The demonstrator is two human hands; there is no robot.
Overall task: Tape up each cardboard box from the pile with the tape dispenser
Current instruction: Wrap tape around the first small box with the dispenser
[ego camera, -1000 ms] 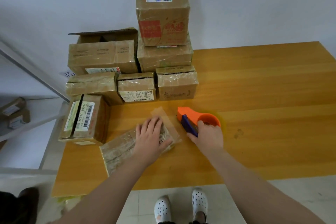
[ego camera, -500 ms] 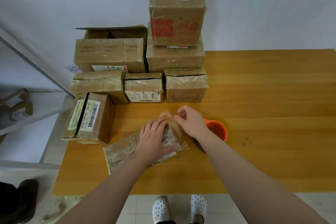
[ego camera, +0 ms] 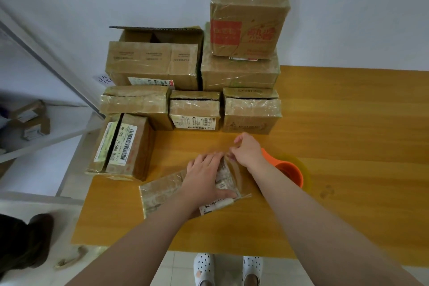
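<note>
1. Flat box [ego camera: 167,190]: it lies on the wooden table [ego camera: 348,123] at lower centre of the frame, long axis running from lower left to upper right. A white label shows at its near right edge.
2. Left hand [ego camera: 204,176]: my palm rests flat on the right half of the flat box, fingers straight and close together, pressing down.
3. Right hand [ego camera: 247,152]: my fingers are curled and pinch the upper right end of the flat box. I cannot tell whether they pinch a flap or a strip of tape.
4. Tape dispenser [ego camera: 290,169]: orange, standing on the table just right of my right wrist and partly hidden by that forearm. Neither hand touches it.
5. Pile of boxes [ego camera: 151,62]: stacked at upper centre of the frame, against the wall. The box at upper left of the pile has open flaps.
</note>
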